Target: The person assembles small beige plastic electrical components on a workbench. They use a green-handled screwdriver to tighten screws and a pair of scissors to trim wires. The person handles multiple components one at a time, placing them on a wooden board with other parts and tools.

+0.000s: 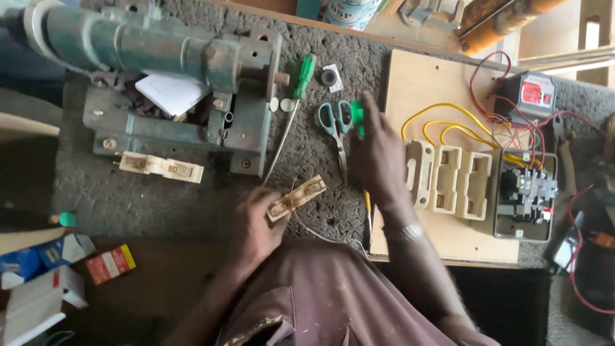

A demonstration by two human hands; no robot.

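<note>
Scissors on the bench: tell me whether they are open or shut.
Shut, it seems: the scissors lie flat with both teal handle loops side by side and the blades together, partly hidden by the right hand.

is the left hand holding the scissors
No, the left hand holds a cream fuse carrier, while the scissors lie on the grey mat by the right hand.

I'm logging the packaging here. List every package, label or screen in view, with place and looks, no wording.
Red box: lower left, small flat carton, red with a yellow end.
White cartons: bottom left corner, white and blue.
Can: top edge, round, white and blue label.
Meter label: upper right, red patch on a grey unit.
No screens.
</note>
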